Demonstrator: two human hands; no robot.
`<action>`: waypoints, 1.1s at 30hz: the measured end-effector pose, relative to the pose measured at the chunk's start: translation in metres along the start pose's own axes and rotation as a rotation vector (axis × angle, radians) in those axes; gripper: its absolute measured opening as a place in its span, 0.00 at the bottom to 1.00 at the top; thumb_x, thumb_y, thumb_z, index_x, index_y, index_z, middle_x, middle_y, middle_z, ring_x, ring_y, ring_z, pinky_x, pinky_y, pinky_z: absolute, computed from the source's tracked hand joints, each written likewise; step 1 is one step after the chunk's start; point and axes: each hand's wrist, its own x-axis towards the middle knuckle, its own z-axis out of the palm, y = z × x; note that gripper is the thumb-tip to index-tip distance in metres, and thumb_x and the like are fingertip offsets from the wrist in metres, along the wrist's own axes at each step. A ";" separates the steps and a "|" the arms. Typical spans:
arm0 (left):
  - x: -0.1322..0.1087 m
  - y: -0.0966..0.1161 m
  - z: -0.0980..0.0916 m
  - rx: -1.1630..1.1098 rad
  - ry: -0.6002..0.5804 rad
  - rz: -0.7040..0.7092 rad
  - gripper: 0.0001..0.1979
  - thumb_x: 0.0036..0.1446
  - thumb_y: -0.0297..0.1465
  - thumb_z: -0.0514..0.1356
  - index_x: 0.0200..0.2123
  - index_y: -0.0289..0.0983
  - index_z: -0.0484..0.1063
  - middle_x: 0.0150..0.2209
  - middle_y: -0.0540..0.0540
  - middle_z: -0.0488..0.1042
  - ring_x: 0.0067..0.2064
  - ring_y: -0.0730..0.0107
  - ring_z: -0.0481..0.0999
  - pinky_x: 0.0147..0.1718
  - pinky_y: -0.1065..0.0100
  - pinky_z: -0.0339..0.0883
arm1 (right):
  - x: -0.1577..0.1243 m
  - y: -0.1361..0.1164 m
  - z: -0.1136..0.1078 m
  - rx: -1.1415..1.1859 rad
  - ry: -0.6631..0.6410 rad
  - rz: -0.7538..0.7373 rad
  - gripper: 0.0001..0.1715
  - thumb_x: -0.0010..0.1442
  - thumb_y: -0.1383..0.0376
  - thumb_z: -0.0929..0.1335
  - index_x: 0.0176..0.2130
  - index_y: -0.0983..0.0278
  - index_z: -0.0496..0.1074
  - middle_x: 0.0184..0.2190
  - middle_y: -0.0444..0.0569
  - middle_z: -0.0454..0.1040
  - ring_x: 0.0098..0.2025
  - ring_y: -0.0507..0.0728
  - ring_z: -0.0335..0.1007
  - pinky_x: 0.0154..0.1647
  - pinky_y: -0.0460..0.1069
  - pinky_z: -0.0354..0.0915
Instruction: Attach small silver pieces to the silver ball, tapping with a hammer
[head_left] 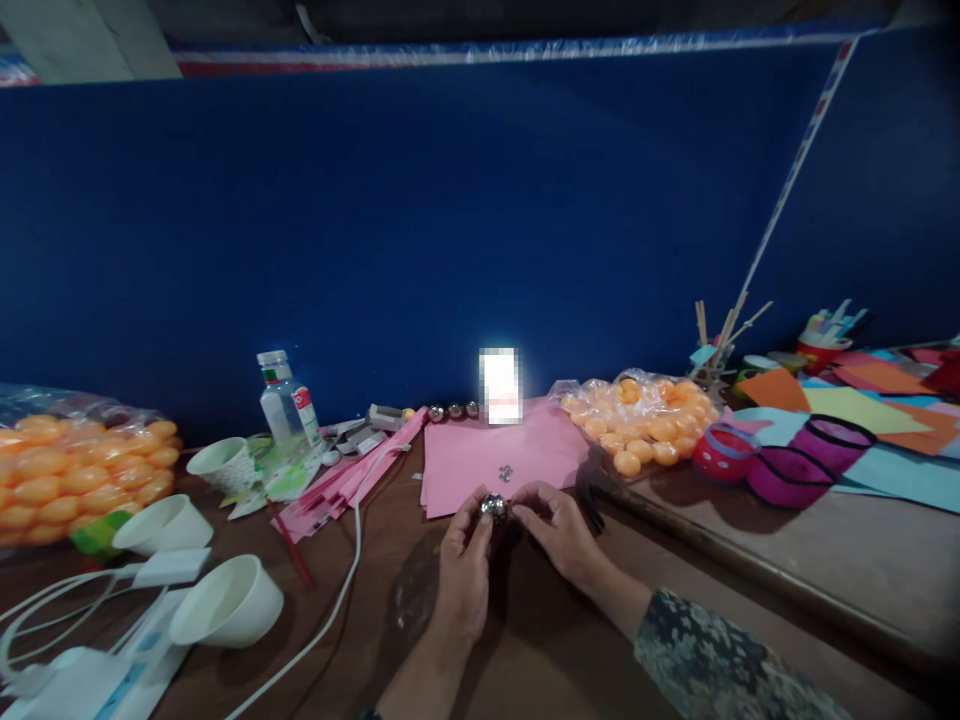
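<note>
Head view: shiny ball (pixel 493 509) pinched in the left grip (pixel 463 562), right grip (pixel 552 527) at its side.
Left grip clamped on the ball, thumb and fingers about it, low over the brown surface (pixel 551 650); right grip has thumb and forefinger drawn together just right of the ball, though too small and dim there to tell whether a bit of something sits between them. Just beyond both: small metal pieces (pixel 505 473) on pink sheets (pixel 480 455); farther beyond, slightly left, a row of shiny balls (pixel 455 411). Right of the right grip, a long wooden handle (pixel 750 553) runs off; beyond it, bagged orange balls (pixel 637 415). Left of the left grip, a white cable (pixel 355 560), then a pale cup (pixel 227 602).
</note>
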 end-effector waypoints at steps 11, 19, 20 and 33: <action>0.003 -0.004 -0.004 0.100 0.003 0.062 0.20 0.47 0.33 0.61 0.45 0.37 0.67 0.40 0.44 0.74 0.41 0.67 0.73 0.45 0.63 0.64 | 0.000 -0.002 0.001 0.013 0.017 0.019 0.07 0.53 0.64 0.64 0.32 0.65 0.69 0.27 0.45 0.71 0.31 0.53 0.67 0.32 0.45 0.63; 0.003 -0.004 -0.005 0.084 0.013 0.054 0.21 0.46 0.32 0.62 0.46 0.38 0.66 0.42 0.43 0.73 0.42 0.67 0.73 0.45 0.64 0.63 | 0.000 -0.003 0.001 0.022 0.051 -0.013 0.06 0.54 0.64 0.65 0.33 0.64 0.66 0.27 0.44 0.68 0.31 0.51 0.64 0.31 0.44 0.62; 0.003 -0.004 -0.005 0.079 0.012 0.050 0.21 0.46 0.32 0.62 0.46 0.37 0.66 0.42 0.43 0.73 0.42 0.67 0.73 0.45 0.63 0.63 | 0.000 -0.004 0.001 0.023 0.051 -0.011 0.05 0.54 0.64 0.65 0.32 0.64 0.66 0.26 0.44 0.68 0.30 0.51 0.64 0.30 0.44 0.61; 0.001 0.001 -0.001 0.061 0.011 0.020 0.21 0.46 0.32 0.62 0.46 0.37 0.66 0.41 0.44 0.73 0.42 0.68 0.72 0.46 0.64 0.63 | -0.001 -0.006 0.002 0.082 -0.002 0.040 0.08 0.55 0.62 0.64 0.32 0.65 0.68 0.25 0.44 0.69 0.26 0.50 0.63 0.27 0.44 0.60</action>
